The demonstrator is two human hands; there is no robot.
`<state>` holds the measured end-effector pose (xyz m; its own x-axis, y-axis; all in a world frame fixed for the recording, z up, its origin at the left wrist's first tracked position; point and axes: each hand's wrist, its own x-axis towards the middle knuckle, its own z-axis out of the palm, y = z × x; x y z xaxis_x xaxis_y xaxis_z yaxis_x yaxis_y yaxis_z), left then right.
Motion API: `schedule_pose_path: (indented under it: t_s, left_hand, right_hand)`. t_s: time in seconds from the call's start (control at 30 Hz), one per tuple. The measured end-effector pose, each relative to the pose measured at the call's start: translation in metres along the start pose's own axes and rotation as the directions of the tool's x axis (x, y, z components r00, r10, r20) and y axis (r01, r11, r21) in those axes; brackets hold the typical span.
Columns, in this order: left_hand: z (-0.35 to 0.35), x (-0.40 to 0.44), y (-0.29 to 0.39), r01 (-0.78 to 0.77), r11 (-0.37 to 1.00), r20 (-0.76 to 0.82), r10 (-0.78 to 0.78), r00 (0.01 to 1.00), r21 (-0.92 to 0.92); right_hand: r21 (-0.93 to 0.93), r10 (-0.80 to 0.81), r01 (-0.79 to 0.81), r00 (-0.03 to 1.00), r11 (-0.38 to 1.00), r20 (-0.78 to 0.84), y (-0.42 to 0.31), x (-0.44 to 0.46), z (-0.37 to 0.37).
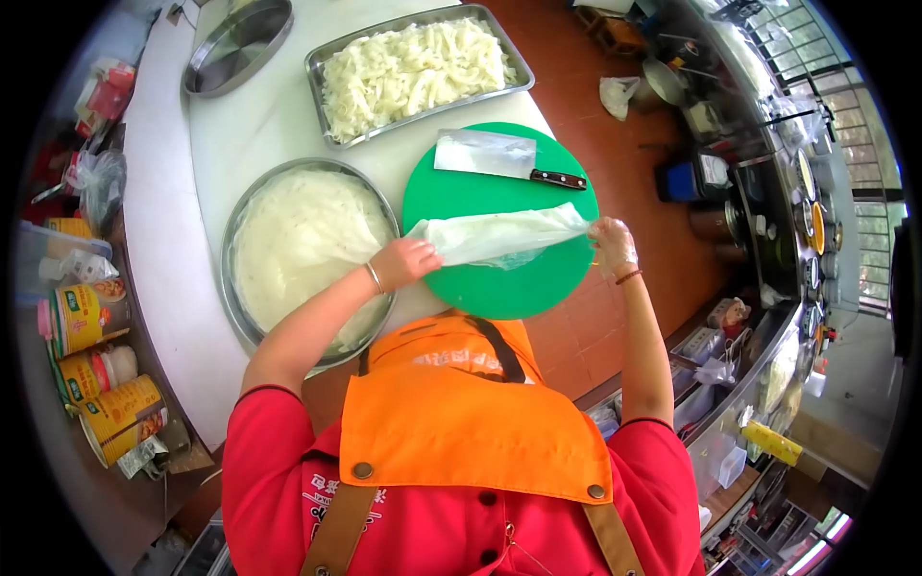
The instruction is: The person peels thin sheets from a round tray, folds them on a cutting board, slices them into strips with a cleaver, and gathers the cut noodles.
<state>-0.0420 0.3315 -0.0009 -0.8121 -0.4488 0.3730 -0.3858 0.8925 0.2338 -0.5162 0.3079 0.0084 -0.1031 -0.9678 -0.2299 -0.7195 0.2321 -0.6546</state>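
A pale, translucent rice noodle sheet [504,234], folded into a long strip, stretches across the round green cutting board [509,298]. My left hand [408,261] grips its left end with the fingers closed, near the board's edge. At the board's right edge, my right hand [613,244] pinches the other end; a clear thin glove seems to cover it. Above the strip, a cleaver [488,154] lies flat on the board, its dark handle to the right. Beside my left forearm sits a round metal pan [230,252] holding a pile of similar noodle sheets [303,245].
A rectangular metal tray [338,142] heaped with cut wide noodles [413,75] stands at the back of the white table [254,125]. Near it is another round pan [237,48]. Yellow cans [120,413] line a left shelf. Shelves with kitchenware stand right, across the red tiled floor [600,144].
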Motion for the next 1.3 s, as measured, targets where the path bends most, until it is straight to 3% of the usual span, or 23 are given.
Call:
schedule_pose_path:
  t_s: [0.03, 0.13, 0.2, 0.23, 0.27, 0.33, 0.37, 0.4, 0.43, 0.47, 0.53, 0.63, 0.73, 0.77, 0.87, 0.9, 0.93, 0.97, 1.03, 1.1, 1.13, 1.23, 1.3]
  left_hand:
    - [0.003, -0.007, 0.006, -0.026, 0.999, 0.03, 0.026, 0.999, 0.025]
    - [0.012, -0.021, 0.021, -0.016, 1.0, 0.017, 0.016, 1.0, -0.008]
    - [0.001, -0.026, 0.029, 0.047, 0.998, 0.004, -0.046, 0.999, -0.048]
    - [-0.007, -0.034, 0.029, 0.084, 0.994, -0.002, -0.084, 0.996, -0.064]
    - [-0.015, -0.045, 0.021, 0.098, 0.995, -0.038, -0.097, 0.995, 0.034]
    - [-0.031, -0.065, -0.006, 0.123, 0.968, -0.105, -0.102, 0.989, 0.218]
    - [-0.045, -0.076, -0.017, 0.393, 0.909, -0.168, -0.369, 0.914, 0.139]
    - [-0.059, -0.087, -0.029, 0.626, 0.779, -0.213, -0.605, 0.767, 0.042]
    - [-0.065, -0.104, -0.048, 0.751, 0.659, -0.299, -0.712, 0.636, 0.028]
    - [-0.068, -0.125, -0.07, 0.851, 0.525, -0.379, -0.788, 0.485, -0.004]
    - [-0.076, -0.17, -0.109, 0.937, 0.348, -0.447, -0.844, 0.298, -0.032]
    - [-0.081, -0.208, -0.145, 0.977, 0.199, -0.428, -0.879, 0.211, 0.073]
    - [-0.09, -0.215, -0.171, 0.997, 0.08, -0.313, -0.946, 0.082, 0.018]
    - [-0.09, -0.216, -0.18, 0.998, 0.062, -0.265, -0.962, 0.064, 0.015]
    - [-0.091, -0.214, -0.194, 1.0, 0.002, -0.124, -0.992, 0.003, 0.005]
    - [-0.094, -0.211, -0.196, 1.0, -0.02, -0.081, -0.997, -0.02, 0.002]
    - [-0.097, -0.208, -0.197, 0.999, -0.043, -0.036, -0.998, -0.043, 0.0]
    - [-0.098, -0.206, -0.197, 1.0, -0.011, -0.067, -0.998, -0.013, -0.021]
    - [-0.1, -0.204, -0.195, 0.997, 0.051, -0.131, -0.99, 0.043, -0.058]
    - [-0.104, -0.198, -0.193, 0.987, 0.116, -0.092, -0.99, 0.105, -0.115]
    - [-0.105, -0.195, -0.191, 0.979, 0.147, -0.074, -0.988, 0.138, -0.143]
    - [-0.096, -0.199, -0.204, 0.992, 0.117, -0.026, -0.993, 0.116, -0.038]
    - [-0.103, -0.193, -0.201, 0.986, 0.151, -0.019, -0.988, 0.152, 0.077]
  right_hand:
    - [0.09, 0.079, -0.084, 0.996, 0.992, 0.049, -0.004, -0.01, -0.004]
    - [0.014, 0.192, -0.193, 0.979, 0.981, 0.067, 0.005, -0.014, -0.002]
    - [-0.237, -0.112, 0.094, 0.992, 0.967, -0.06, 0.028, -0.014, 0.002]
    - [-0.232, -0.051, 0.03, 0.995, 0.972, -0.083, 0.019, -0.013, 0.002]
    - [-0.228, 0.011, -0.035, 0.994, 0.973, -0.105, 0.005, -0.013, 0.0]
    - [-0.27, -0.07, 0.033, 0.989, 0.962, -0.128, -0.019, -0.022, 0.002]
    - [-0.225, -0.007, -0.012, 0.996, 0.974, -0.083, -0.036, -0.023, 0.003]
    - [-0.185, 0.059, -0.065, 0.998, 0.981, -0.038, -0.054, -0.024, 0.003]
    - [-0.15, 0.125, -0.122, 0.992, 0.981, 0.006, -0.067, -0.025, 0.008]
    - [-0.151, 0.073, -0.069, 0.997, 0.986, 0.02, -0.075, -0.027, 0.016]
    - [-0.152, -0.025, 0.03, 0.999, 0.988, 0.037, -0.09, -0.03, 0.031]
    - [-0.062, -0.054, 0.064, 0.986, 0.996, 0.158, -0.118, -0.041, 0.049]
    - [-0.034, -0.098, 0.11, 0.963, 0.993, 0.249, -0.128, -0.046, 0.065]
    - [-0.028, -0.11, 0.122, 0.956, 0.992, 0.273, -0.13, -0.046, 0.068]
    - [-0.133, -0.317, 0.375, 0.89, 0.917, 0.327, -0.116, -0.036, 0.082]
    - [-0.115, -0.167, 0.218, 0.924, 0.969, 0.345, -0.128, -0.036, 0.081]
    - [-0.124, -0.269, 0.328, 0.898, 0.936, 0.35, -0.129, -0.032, 0.082]
    - [-0.131, -0.366, 0.434, 0.86, 0.891, 0.356, -0.132, -0.03, 0.085]
    - [-0.113, -0.416, 0.483, 0.833, 0.868, 0.365, -0.138, -0.024, 0.088]
    - [-0.066, -0.329, 0.377, 0.871, 0.924, 0.365, -0.169, -0.022, 0.096]
    - [-0.066, -0.352, 0.406, 0.853, 0.912, 0.385, -0.175, -0.019, 0.101]
    - [-0.086, -0.421, 0.501, 0.798, 0.861, 0.433, -0.193, -0.011, 0.114]
    - [-0.125, -0.473, 0.577, 0.759, 0.807, 0.448, -0.208, -0.008, 0.122]
